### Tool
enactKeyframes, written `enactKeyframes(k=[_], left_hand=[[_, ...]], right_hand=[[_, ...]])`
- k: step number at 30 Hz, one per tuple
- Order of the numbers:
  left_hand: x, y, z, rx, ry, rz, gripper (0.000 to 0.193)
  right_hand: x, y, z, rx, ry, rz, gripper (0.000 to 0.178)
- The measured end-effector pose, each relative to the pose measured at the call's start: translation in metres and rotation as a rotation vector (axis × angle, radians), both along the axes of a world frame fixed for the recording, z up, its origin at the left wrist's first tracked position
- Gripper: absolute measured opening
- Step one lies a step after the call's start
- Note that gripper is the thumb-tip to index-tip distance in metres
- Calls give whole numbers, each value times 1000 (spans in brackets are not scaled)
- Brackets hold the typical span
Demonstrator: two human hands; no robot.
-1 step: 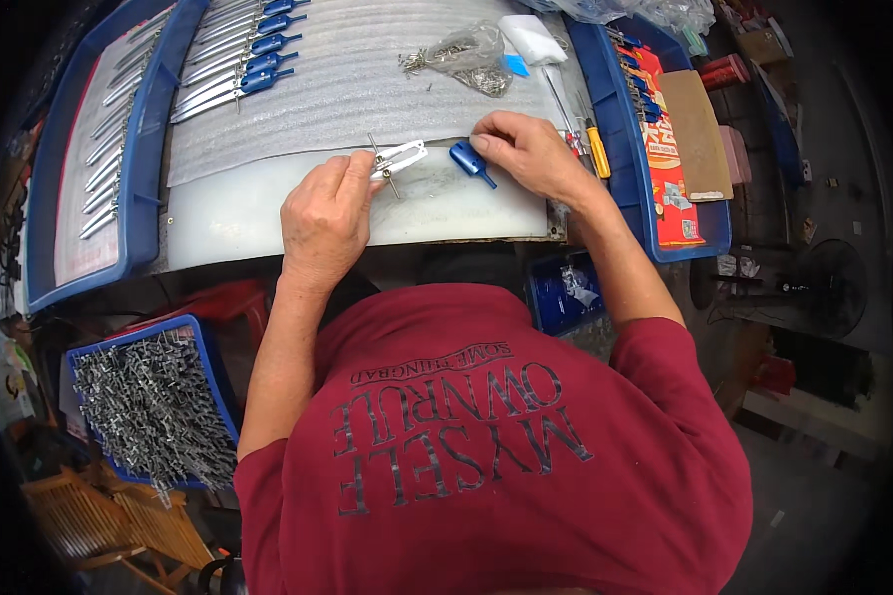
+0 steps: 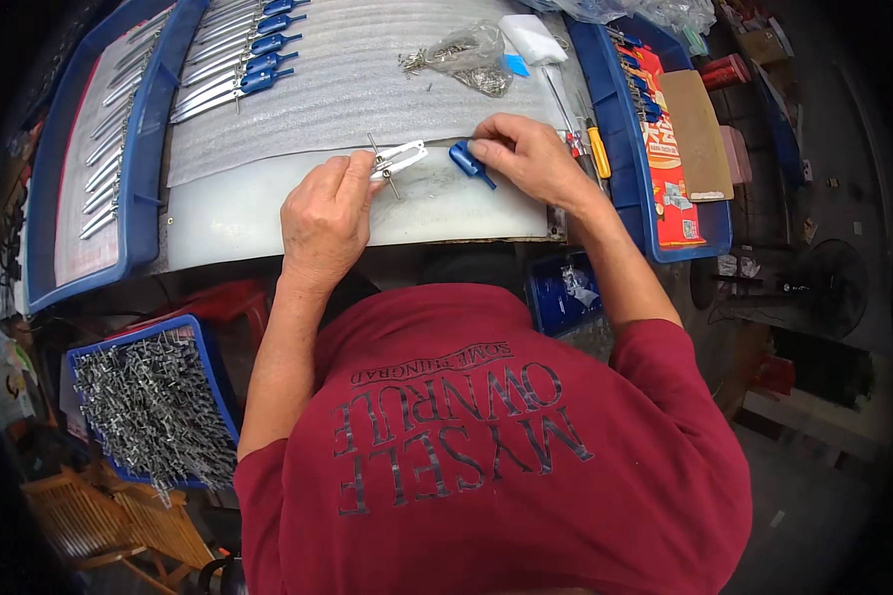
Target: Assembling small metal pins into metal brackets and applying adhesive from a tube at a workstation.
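Note:
My left hand (image 2: pixel 325 210) grips the legs of a silver drawing compass (image 2: pixel 407 155); its forked top points right, and a thin crosswise screw with a small wheel runs through it. Between thumb and fingers of my right hand (image 2: pixel 531 159) is a blue compass head (image 2: pixel 463 159), its narrow stem pointing down and right. The head and the compass are a short gap apart, above the white work surface (image 2: pixel 258 218). A row of compasses with blue heads (image 2: pixel 266 71) lies on the foam sheet (image 2: pixel 357 74) at the far left.
A blue tray (image 2: pixel 141 213) of silver compasses stands left; another blue tray (image 2: pixel 700 251) with blue-headed compasses and cardboard stands right. A bag of small metal parts (image 2: pixel 476 64) and a yellow-handled screwdriver (image 2: pixel 597 154) lie behind my right hand. Below left, a crate holds many metal parts (image 2: pixel 154 412).
My right hand's fingers have shifted very slightly on the blue compass head. The left hand and its compass look the same.

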State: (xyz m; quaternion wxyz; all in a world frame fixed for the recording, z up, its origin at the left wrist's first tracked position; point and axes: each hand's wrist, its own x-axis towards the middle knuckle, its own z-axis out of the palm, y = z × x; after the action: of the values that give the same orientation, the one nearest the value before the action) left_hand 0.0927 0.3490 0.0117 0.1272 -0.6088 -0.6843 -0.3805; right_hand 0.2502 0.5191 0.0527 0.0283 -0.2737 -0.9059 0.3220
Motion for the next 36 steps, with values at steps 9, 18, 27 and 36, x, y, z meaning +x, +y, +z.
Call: enactKeyframes(k=[9,18,27,36], left_hand=[[1,0,3,-12,11,-26,24],[3,-5,5,-44,26,-29,23],[1,-6,1,-35,25,-19,27],[2,-6,2,-55,16,-16,27]], right_hand=[[6,-23,-10,350,176,68,25],[10,-23,-19,379,369,218,25],[13,-30,-22,349,342,310,28],[13,-19,-33,553,501,170,25]])
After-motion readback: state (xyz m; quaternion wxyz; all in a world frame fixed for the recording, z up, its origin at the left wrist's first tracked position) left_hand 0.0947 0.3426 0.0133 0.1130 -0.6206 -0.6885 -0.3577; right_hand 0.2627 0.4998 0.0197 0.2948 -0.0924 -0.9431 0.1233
